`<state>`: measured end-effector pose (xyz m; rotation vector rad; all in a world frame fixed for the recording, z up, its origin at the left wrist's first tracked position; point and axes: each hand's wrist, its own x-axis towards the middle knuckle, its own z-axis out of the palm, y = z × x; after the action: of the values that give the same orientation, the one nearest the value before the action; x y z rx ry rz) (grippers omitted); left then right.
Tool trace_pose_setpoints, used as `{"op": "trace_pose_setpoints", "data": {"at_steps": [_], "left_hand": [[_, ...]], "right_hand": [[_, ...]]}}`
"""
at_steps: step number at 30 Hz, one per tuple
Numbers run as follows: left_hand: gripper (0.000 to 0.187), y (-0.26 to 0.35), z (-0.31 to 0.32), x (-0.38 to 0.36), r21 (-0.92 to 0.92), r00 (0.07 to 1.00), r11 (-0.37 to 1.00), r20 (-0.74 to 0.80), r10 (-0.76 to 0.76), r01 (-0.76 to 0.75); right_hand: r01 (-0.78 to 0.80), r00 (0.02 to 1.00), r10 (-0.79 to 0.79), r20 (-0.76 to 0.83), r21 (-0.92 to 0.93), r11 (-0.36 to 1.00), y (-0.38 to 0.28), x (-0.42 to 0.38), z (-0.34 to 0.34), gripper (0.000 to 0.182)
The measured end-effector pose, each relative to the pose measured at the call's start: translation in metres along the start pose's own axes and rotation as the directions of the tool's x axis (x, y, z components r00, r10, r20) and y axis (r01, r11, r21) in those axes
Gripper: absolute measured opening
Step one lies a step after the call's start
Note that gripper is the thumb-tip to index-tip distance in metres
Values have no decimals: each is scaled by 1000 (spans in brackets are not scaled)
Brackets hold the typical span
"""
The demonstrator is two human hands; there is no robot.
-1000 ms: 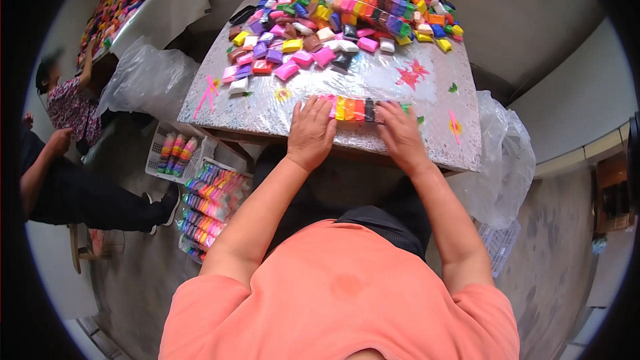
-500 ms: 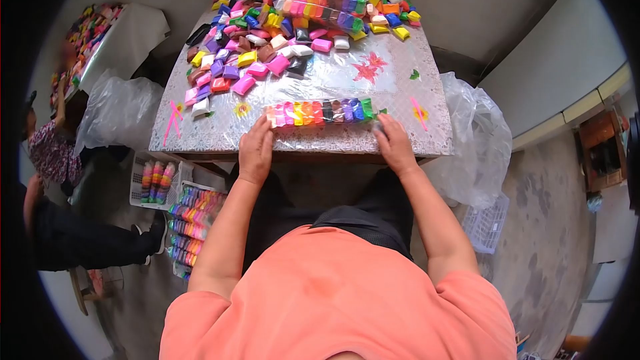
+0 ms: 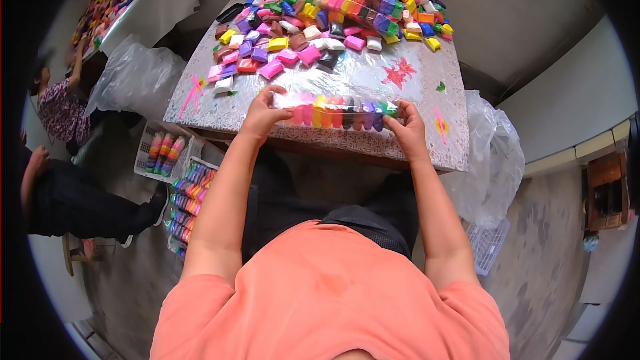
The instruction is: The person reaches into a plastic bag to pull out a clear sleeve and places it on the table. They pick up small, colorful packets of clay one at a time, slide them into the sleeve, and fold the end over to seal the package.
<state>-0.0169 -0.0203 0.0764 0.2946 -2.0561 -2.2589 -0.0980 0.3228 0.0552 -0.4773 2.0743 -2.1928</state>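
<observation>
A long clear plastic pack of small coloured packets (image 3: pixel 337 112) sits level between my hands over the near edge of the table. Its row runs from pink and yellow through black to purple, blue and green. My left hand (image 3: pixel 265 115) pinches the pink end, thumb toward me. At the green end, my right hand (image 3: pixel 408 129) grips with thumb and fingers. Beyond it, two similar filled packs (image 3: pixel 357 3) lie on a heap of loose coloured packets (image 3: pixel 287 43). What the packets contain cannot be seen.
The table (image 3: pixel 257 103) has a patterned cloth with pink strips (image 3: pixel 194 95) at left. Plastic bags (image 3: pixel 137 77) hang either side. A white crate (image 3: pixel 150 150) and a second crate of filled packs (image 3: pixel 190 203) stand at lower left. Other people (image 3: pixel 63 110) are on the left.
My hands have closed on the two ends of the pack, which lay on the table between them, and have raised it slightly. The view has shifted a little.
</observation>
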Motion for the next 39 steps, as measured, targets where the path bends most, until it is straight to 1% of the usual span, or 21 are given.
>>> {"op": "trace_pose_setpoints", "data": {"at_steps": [2,4,5,6,7,8,10,11,15,18,19,21,22,24,26,28,30,33,36,38,39], "left_hand": [[51,5,1,-16,-57,953,954,-87,289,-294],[57,-4,-8,-19,271,816,814,-141,561,-514],[59,-10,-14,-22,418,800,761,-122,588,-496],[62,-21,-24,-23,557,785,689,-101,611,-464],[62,-60,-48,-12,625,877,729,-142,459,-280],[63,-63,-56,-14,615,904,752,-145,402,-236],[65,-69,-67,-19,593,952,793,-141,273,-140],[63,-79,-74,-17,575,922,788,-141,360,-220],[60,-70,-80,-40,395,879,902,-351,323,-173],[59,-67,-65,-57,354,819,923,-477,318,-152],[54,-60,-55,-59,513,748,839,-484,455,-179],[43,-38,-29,-63,841,616,498,-282,735,-209],[42,-14,-4,-69,795,655,522,-220,723,-309],[49,3,22,-54,796,648,323,111,753,-511],[82,23,51,-41,876,858,295,218,465,-382],[98,20,65,-14,910,875,155,306,374,-384],[88,25,75,5,964,965,99,233,120,-245],[55,17,80,7,962,971,184,175,162,-204],[32,-1,104,7,931,962,302,137,236,-206],[33,-16,96,5,889,865,317,152,477,-331],[37,-10,95,3,904,876,306,133,463,-299]], "right_hand": [[86,996,-88,-22,-80,993,-5,-3,10,29],[162,987,-164,0,-129,978,-5,0,20,25],[245,968,-251,20,-298,923,0,3,25,20],[96,995,-99,10,-368,925,21,3,21,19],[178,983,-178,46,-478,860,27,0,19,20],[259,963,-255,89,-576,775,31,0,18,22],[160,986,-165,28,-454,877,38,4,16,27],[95,995,-103,-1,-388,917,44,-1,14,29],[135,984,-169,-59,-373,918,37,-5,19,40],[144,983,-164,-85,-203,968,38,-2,21,41],[119,985,-139,-106,-170,978,35,2,22,42],[60,989,-72,-126,-92,994,27,9,28,44],[62,990,-76,-115,-118,991,16,10,37,45],[78,993,-92,-77,-164,983,-6,14,57,47],[146,983,-177,-40,-401,904,12,31,58,45],[107,990,-139,-25,-506,856,29,40,50,42],[71,994,-100,-39,-458,886,27,38,53,36],[116,978,-139,-158,-144,983,46,40,64,33],[68,947,-127,-294,-202,977,62,39,77,35],[129,953,-230,-197,-425,896,43,31,77,37],[69,977,-118,-176,-258,964,35,30,77,42]]}}
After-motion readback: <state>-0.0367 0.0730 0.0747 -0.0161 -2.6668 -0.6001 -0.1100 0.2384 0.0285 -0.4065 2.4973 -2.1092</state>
